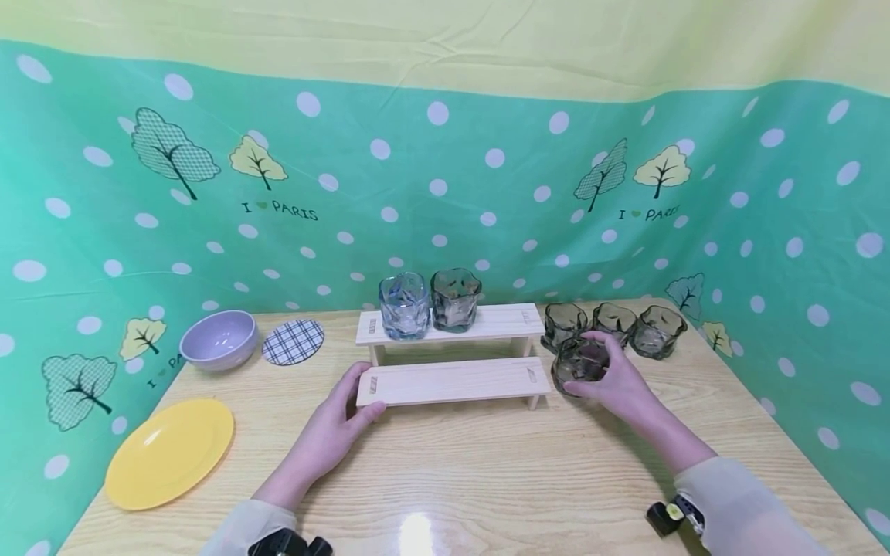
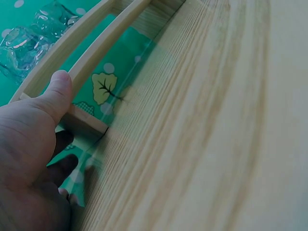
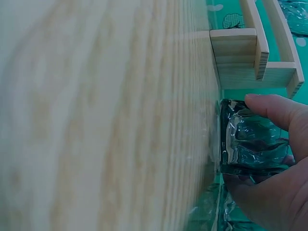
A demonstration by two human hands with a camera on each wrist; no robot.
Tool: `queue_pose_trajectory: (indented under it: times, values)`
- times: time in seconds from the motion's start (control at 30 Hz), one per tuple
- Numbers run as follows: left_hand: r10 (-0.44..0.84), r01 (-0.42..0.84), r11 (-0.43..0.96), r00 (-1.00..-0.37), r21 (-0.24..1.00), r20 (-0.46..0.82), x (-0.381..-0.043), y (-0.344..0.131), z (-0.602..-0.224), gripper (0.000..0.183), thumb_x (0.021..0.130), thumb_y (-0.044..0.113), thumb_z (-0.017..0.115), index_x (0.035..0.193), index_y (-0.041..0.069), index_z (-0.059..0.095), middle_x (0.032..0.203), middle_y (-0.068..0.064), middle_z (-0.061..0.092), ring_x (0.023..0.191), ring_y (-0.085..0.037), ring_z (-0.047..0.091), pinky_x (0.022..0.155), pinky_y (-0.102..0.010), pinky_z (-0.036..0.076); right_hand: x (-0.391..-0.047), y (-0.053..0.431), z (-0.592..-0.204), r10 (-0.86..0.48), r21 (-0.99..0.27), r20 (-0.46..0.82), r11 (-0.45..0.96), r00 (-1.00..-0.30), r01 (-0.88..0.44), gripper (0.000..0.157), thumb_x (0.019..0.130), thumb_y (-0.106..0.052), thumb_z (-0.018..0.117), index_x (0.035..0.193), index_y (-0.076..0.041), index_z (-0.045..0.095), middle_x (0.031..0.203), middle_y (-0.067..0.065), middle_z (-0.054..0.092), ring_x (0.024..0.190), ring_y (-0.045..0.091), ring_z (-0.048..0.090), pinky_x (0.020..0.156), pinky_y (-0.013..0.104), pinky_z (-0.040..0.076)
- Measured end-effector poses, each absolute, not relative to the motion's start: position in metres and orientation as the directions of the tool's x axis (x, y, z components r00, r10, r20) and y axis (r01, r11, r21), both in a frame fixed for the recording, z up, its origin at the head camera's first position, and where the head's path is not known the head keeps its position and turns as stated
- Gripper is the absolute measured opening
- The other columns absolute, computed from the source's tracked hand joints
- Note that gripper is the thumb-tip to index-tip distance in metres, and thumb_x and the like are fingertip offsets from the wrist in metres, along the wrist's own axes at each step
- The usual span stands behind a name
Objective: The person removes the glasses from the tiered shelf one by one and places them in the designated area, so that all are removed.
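A two-step wooden shelf (image 1: pixel 452 384) stands in the middle of the table. My left hand (image 1: pixel 338 426) holds the left end of its lower step, thumb at the front corner and index finger toward the back. In the left wrist view, the thumb (image 2: pixel 60 89) lies against the board's edge. To the right of the shelf, my right hand (image 1: pixel 621 380) grips a grey glass cup (image 3: pixel 255 137) between thumb and fingers. This cup stands upright close to the table. On the upper step sit a blue glass cup (image 1: pixel 404 307) and a grey glass cup (image 1: pixel 455 301).
Three more grey glass cups, the rightmost (image 1: pixel 657 332) among them, stand behind my right hand. At the left are a purple bowl (image 1: pixel 219 340), a checked round mat (image 1: pixel 293 342) and a yellow plate (image 1: pixel 170 454). A green dotted cloth (image 1: pixel 438 208) hangs around the table's back and sides.
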State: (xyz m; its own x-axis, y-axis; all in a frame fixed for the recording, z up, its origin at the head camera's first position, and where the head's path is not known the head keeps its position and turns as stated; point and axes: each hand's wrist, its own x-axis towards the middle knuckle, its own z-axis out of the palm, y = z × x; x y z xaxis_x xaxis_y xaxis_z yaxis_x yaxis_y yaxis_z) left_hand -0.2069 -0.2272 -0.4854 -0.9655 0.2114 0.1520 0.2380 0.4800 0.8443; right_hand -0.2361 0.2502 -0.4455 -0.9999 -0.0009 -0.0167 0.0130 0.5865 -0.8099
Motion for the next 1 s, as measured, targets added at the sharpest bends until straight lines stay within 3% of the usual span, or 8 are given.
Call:
queue_pose_trajectory:
  times: [0.3, 0.63, 0.87, 1.0]
  values:
    - [0.214, 0.252, 0.478, -0.963, 0.842, 0.166, -0.208, -0.228, -0.486, 0.067, 0.107, 0.039, 0.073, 0.165, 0.022, 0.043, 0.161, -0.009, 0.058, 0.155, -0.033, 0.046, 0.129, -0.061, 0.031, -0.236, 0.253, -0.446, -0.032, -0.808, 0.0, 0.588, -0.999, -0.018, 0.107, 0.088, -0.018, 0.097, 0.169, -0.014, 0.027, 0.157, 0.034, 0.049, 0.137, 0.061, 0.053, 0.11, 0.072, 0.047]
    - [0.211, 0.244, 0.479, -0.964, 0.843, 0.16, -0.207, -0.228, -0.486, 0.068, 0.107, 0.038, 0.073, 0.165, 0.02, 0.043, 0.161, -0.01, 0.059, 0.154, -0.034, 0.047, 0.129, -0.061, 0.032, -0.236, 0.254, -0.448, -0.044, -0.786, 0.002, 0.618, -0.999, -0.028, 0.112, 0.087, -0.021, 0.098, 0.171, -0.015, 0.023, 0.162, 0.043, 0.037, 0.138, 0.067, 0.048, 0.111, 0.078, 0.043]
    - [0.208, 0.239, 0.477, -0.966, 0.846, 0.156, -0.206, -0.228, -0.487, 0.07, 0.107, 0.039, 0.073, 0.166, 0.021, 0.042, 0.162, -0.011, 0.057, 0.156, -0.034, 0.046, 0.129, -0.06, 0.032, -0.231, 0.257, -0.439, -0.069, -0.762, 0.056, 0.642, -0.996, -0.087, 0.119, 0.084, -0.022, 0.099, 0.173, -0.011, 0.022, 0.17, 0.035, 0.03, 0.145, 0.065, 0.041, 0.116, 0.082, 0.033]
    - [0.207, 0.238, 0.479, -0.966, 0.845, 0.155, -0.206, -0.228, -0.487, 0.07, 0.107, 0.04, 0.073, 0.166, 0.021, 0.042, 0.162, -0.01, 0.057, 0.156, -0.033, 0.045, 0.129, -0.06, 0.032, -0.227, 0.258, -0.425, -0.085, -0.752, 0.095, 0.647, -0.992, -0.127, 0.119, 0.085, -0.023, 0.099, 0.173, -0.004, 0.02, 0.167, 0.034, 0.033, 0.148, 0.061, 0.038, 0.121, 0.078, 0.032]
